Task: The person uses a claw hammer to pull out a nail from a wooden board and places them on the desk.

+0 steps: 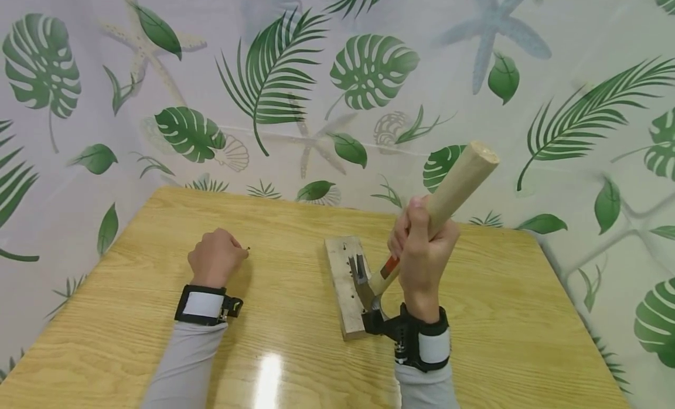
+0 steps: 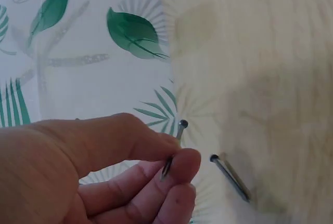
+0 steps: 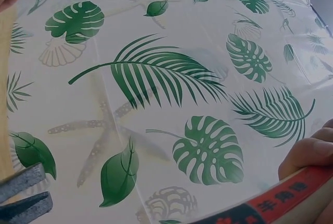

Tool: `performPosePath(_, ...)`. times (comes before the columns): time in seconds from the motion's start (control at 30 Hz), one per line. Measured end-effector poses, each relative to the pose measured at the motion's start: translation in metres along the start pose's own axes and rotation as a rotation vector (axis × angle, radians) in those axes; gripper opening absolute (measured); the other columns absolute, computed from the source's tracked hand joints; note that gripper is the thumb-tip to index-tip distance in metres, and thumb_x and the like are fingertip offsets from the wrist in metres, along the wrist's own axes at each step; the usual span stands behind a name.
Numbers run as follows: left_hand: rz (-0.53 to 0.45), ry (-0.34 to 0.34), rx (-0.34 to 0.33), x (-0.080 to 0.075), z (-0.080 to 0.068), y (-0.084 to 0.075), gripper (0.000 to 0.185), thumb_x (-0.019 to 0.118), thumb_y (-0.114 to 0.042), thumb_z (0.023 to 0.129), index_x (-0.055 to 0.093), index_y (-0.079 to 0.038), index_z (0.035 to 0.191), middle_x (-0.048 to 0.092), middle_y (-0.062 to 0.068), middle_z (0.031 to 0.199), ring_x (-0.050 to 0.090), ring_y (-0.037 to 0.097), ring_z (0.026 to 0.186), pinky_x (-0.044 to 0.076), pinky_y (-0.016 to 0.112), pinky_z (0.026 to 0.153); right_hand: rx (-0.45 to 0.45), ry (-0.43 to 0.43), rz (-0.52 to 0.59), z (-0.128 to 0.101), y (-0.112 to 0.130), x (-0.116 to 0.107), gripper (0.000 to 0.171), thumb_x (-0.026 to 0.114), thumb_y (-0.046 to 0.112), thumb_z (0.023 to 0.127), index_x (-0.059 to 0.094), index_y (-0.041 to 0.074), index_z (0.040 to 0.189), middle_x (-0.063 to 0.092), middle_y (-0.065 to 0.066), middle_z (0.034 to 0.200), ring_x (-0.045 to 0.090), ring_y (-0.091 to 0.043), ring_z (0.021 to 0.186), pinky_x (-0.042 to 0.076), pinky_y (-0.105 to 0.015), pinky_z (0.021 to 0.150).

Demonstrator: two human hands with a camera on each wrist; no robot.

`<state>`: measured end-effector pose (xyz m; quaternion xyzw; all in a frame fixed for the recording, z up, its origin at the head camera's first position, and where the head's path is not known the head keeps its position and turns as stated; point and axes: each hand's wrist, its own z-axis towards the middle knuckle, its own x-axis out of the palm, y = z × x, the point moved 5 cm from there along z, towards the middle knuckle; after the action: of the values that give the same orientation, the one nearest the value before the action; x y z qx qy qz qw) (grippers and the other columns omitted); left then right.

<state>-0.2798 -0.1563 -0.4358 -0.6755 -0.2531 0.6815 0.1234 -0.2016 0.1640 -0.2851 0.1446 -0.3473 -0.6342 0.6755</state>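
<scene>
My right hand [image 1: 424, 251] grips the wooden handle of a claw hammer [image 1: 461, 183], which tilts with its butt end up and to the right. The hammer's head [image 1: 362, 286] overlaps the pale wood block [image 1: 346, 315] in the head view. Several small dark nails stand in a row along the block. In the left wrist view, the thumb and forefinger of my left hand [image 2: 119, 156] pinch a nail [image 2: 182, 128], its head upward and its tip showing below the thumb. A second nail [image 2: 231, 180] lies beside these fingers. The right wrist view shows the claw [image 3: 23, 195] and a red handle label [image 3: 283, 195].
The block lies on a wood-grain table [image 1: 295, 338], to the right of my left hand. A white cloth [image 1: 200, 75] printed with leaves and starfish hangs behind the table and along its sides. Straps with cameras sit on both wrists.
</scene>
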Motion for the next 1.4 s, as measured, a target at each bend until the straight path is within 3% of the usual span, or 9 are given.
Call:
performPosePath(0.1, 0.065, 0.022, -0.037, 0.004, 0.003, 0.001, 0.036, 0.075, -0.027, 0.088, 0.063, -0.009, 0.059, 0.057, 0.003, 0.061, 0.057, 0.025, 0.059, 0.048, 0.045, 0.058, 0.004, -0.004, -0.003, 0.001, 0.000, -0.001, 0.038, 0.049, 0.011, 0.101, 0.037, -0.002, 0.068, 0.034, 0.001, 0.047, 0.028, -0.011, 0.032, 0.019, -0.029, 0.029)
performPosePath(0.23, 0.113, 0.028, -0.060, 0.009, 0.005, 0.002, 0.033, 0.077, -0.031, 0.087, 0.066, -0.005, 0.069, 0.062, 0.012, 0.070, 0.062, 0.030, 0.063, 0.051, 0.049, 0.059, 0.012, -0.006, -0.003, 0.002, 0.000, -0.002, 0.039, 0.050, 0.011, 0.101, 0.038, -0.002, 0.067, 0.035, 0.001, 0.047, 0.028, -0.011, 0.032, 0.019, -0.029, 0.029)
performPosePath(0.67, 0.113, 0.031, -0.061, 0.017, 0.007, 0.008, 0.034, 0.072, -0.029, 0.090, 0.064, -0.005, 0.068, 0.059, 0.012, 0.071, 0.059, 0.028, 0.063, 0.047, 0.043, 0.055, 0.034, -0.014, -0.016, 0.000, -0.004, -0.003, 0.037, 0.050, 0.012, 0.102, 0.040, 0.000, 0.068, 0.035, 0.001, 0.047, 0.029, -0.012, 0.032, 0.020, -0.029, 0.029)
performPosePath(0.83, 0.103, 0.033, -0.042, 0.012, 0.004, 0.007, 0.044, 0.069, -0.028, 0.093, 0.054, -0.009, 0.056, 0.050, 0.006, 0.061, 0.052, 0.024, 0.056, 0.042, 0.039, 0.051, 0.042, -0.004, -0.025, -0.002, -0.007, -0.001, 0.037, 0.050, 0.012, 0.102, 0.040, 0.000, 0.069, 0.036, 0.001, 0.048, 0.029, -0.012, 0.033, 0.021, -0.029, 0.030)
performPosePath(0.97, 0.090, -0.019, 0.072, 0.013, 0.000, -0.014, 0.039, 0.065, -0.027, 0.097, 0.060, -0.009, 0.063, 0.048, 0.001, 0.056, 0.048, 0.019, 0.051, 0.039, 0.033, 0.047, 0.022, 0.005, -0.031, -0.003, -0.010, -0.002, 0.036, 0.051, 0.012, 0.102, 0.040, -0.003, 0.071, 0.037, 0.001, 0.049, 0.030, -0.011, 0.034, 0.022, -0.029, 0.030)
performPosePath(1.1, 0.046, -0.021, 0.281, 0.027, -0.009, -0.050, 0.020, 0.064, -0.024, 0.098, 0.072, -0.007, 0.091, 0.061, 0.003, 0.069, 0.056, 0.019, 0.056, 0.043, 0.032, 0.047, -0.020, 0.009, -0.036, -0.003, -0.018, -0.002, 0.036, 0.051, 0.010, 0.101, 0.040, -0.007, 0.071, 0.038, 0.000, 0.048, 0.032, -0.010, 0.034, 0.024, -0.029, 0.030)
performPosePath(1.23, -0.043, 0.078, 0.504, 0.053, -0.023, -0.086, 0.026, 0.062, -0.023, 0.101, 0.070, -0.007, 0.119, 0.069, 0.008, 0.107, 0.065, 0.026, 0.095, 0.057, 0.040, 0.076, -0.044, -0.004, -0.064, -0.005, -0.029, -0.001, 0.038, 0.051, 0.010, 0.101, 0.042, -0.007, 0.069, 0.038, 0.001, 0.047, 0.033, -0.009, 0.033, 0.025, -0.031, 0.030)
performPosePath(1.33, -0.057, 0.141, 0.632, 0.069, -0.035, -0.103, 0.036, 0.058, -0.021, 0.104, 0.062, -0.008, 0.137, 0.060, 0.011, 0.139, 0.056, 0.032, 0.129, 0.047, 0.048, 0.107, -0.040, -0.022, -0.099, -0.009, -0.036, 0.000, 0.040, 0.052, 0.011, 0.101, 0.043, -0.007, 0.066, 0.040, 0.002, 0.047, 0.034, -0.009, 0.033, 0.026, -0.030, 0.030)
performPosePath(1.4, -0.050, 0.169, 0.689, 0.077, -0.040, -0.108, 0.039, 0.055, -0.019, 0.105, 0.057, -0.009, 0.143, 0.053, 0.011, 0.151, 0.050, 0.033, 0.138, 0.037, 0.050, 0.116, -0.036, -0.030, -0.117, -0.012, -0.040, 0.001, 0.041, 0.053, 0.011, 0.101, 0.043, -0.007, 0.065, 0.040, 0.003, 0.047, 0.034, -0.009, 0.034, 0.027, -0.027, 0.030)
